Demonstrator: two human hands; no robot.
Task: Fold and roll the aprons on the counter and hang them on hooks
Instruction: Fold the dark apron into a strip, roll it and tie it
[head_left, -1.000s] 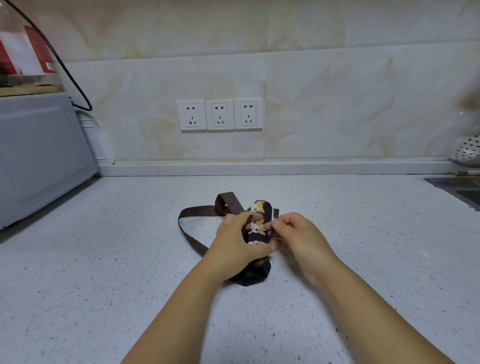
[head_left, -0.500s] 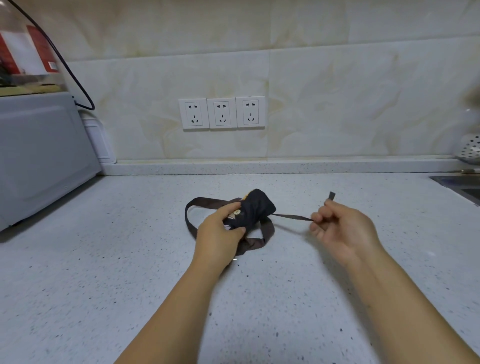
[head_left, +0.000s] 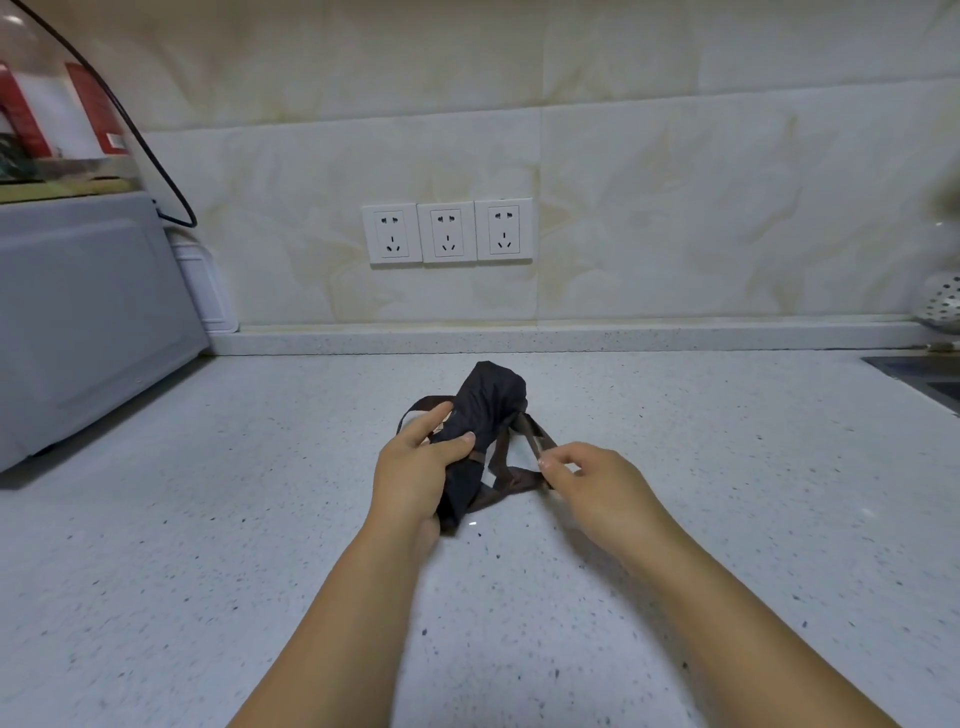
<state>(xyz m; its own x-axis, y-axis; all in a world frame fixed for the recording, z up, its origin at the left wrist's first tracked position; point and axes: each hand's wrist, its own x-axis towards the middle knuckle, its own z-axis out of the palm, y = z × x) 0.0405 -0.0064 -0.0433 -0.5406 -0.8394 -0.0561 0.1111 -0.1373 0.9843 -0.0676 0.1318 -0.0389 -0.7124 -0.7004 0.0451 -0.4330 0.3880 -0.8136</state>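
Back from its outward pull, the right hand (head_left: 592, 480) pinches the brown strap (head_left: 531, 440) just beside the rolled apron (head_left: 491, 402), which the left hand (head_left: 415, 475) grips over the table (head_left: 753, 467). Keeping that strap taut and flat should bind the roll tightly.

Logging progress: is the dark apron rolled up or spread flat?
Rolled up. The apron is a compact bundle gripped by the left hand; the right hand pinches its brown strap.

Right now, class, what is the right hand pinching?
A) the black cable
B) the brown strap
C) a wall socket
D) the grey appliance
B: the right hand pinches the brown strap, while the left hand grips the rolled apron.
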